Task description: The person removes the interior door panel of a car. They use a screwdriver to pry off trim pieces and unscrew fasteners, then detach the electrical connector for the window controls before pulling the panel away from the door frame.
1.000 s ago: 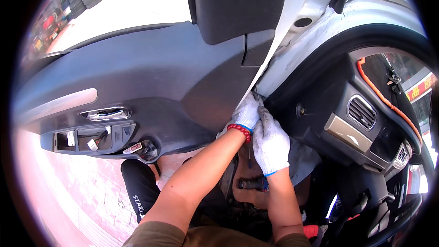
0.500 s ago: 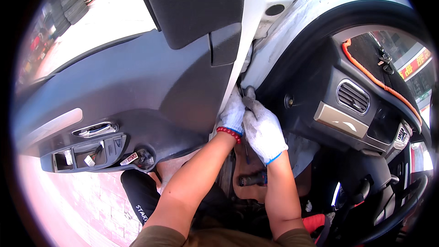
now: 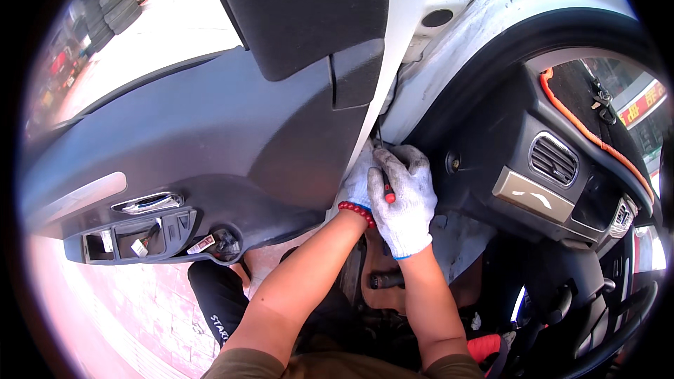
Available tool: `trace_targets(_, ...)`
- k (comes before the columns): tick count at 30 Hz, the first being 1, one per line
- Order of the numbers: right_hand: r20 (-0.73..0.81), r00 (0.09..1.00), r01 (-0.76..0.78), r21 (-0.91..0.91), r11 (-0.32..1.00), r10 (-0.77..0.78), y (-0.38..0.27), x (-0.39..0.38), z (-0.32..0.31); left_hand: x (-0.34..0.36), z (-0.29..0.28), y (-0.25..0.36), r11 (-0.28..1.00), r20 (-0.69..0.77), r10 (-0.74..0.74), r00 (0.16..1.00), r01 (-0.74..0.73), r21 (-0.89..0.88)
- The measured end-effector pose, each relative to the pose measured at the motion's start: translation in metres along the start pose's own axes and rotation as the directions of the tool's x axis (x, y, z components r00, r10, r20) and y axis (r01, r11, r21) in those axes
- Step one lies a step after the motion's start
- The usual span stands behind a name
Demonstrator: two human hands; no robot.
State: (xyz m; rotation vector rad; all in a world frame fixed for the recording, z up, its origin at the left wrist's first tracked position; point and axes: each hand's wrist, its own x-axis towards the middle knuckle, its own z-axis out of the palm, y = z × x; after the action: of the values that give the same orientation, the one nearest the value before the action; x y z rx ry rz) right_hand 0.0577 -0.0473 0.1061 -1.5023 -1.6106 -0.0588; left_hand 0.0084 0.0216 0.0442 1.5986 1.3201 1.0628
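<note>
My gloved right hand (image 3: 405, 200) is closed round a screwdriver (image 3: 390, 195) whose red handle end shows between the fingers. A thin dark shaft rises from the fingers into the gap between the open car door (image 3: 295, 140) and the white door pillar (image 3: 421, 91). My left hand (image 3: 359, 177), also in a white glove with a red bead bracelet at the wrist, reaches into the same gap. Its fingers are hidden behind the right hand and the door edge.
To the right are the dashboard with an air vent (image 3: 554, 161) and a steering wheel (image 3: 628, 337). A dark cylindrical tool (image 3: 385, 280) lies on the brown floor mat below my hands. The door pocket (image 3: 126, 242) holds small items, including a cigarette pack (image 3: 201, 244).
My right hand has turned and shifted slightly down, and the red screwdriver handle now shows in it. The left hand stays in the gap. The whole view has shifted a little.
</note>
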Motion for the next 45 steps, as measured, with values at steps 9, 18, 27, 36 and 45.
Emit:
trace_targets(9, 0.064, 0.96, 0.267, 0.073, 0.961, -0.271, 0.01, 0.001, 0.007, -0.009, -0.001, -0.006, 1.0, 0.019, 0.007, 1.0, -0.007, 0.015)
trace_targets(18, 0.145, 0.857, 0.499, 0.01, 0.866, -0.495, 0.0, 0.019, 0.002, -0.016, -0.001, -0.006, 0.999, 0.008, 0.006, 1.0, -0.007, 0.046)
trace_targets(27, 0.296, 0.741, 0.52, 0.316, 0.794, -0.603, 0.02, 0.013, 0.008, -0.015, -0.002, -0.008, 0.999, -0.01, 0.012, 1.0, -0.011, 0.049)
trace_targets(36, 0.397, 0.675, 0.541, 0.307, 0.783, -0.622, 0.012, 0.03, -0.006, -0.012, -0.002, -0.008, 0.999, -0.016, 0.014, 1.0, -0.013, 0.041)
trace_targets(45, 0.492, 0.606, 0.581, 0.261, 0.77, -0.625, 0.011, 0.029, 0.003, -0.023, -0.002, -0.007, 0.997, -0.011, 0.02, 1.0, -0.02, 0.068)
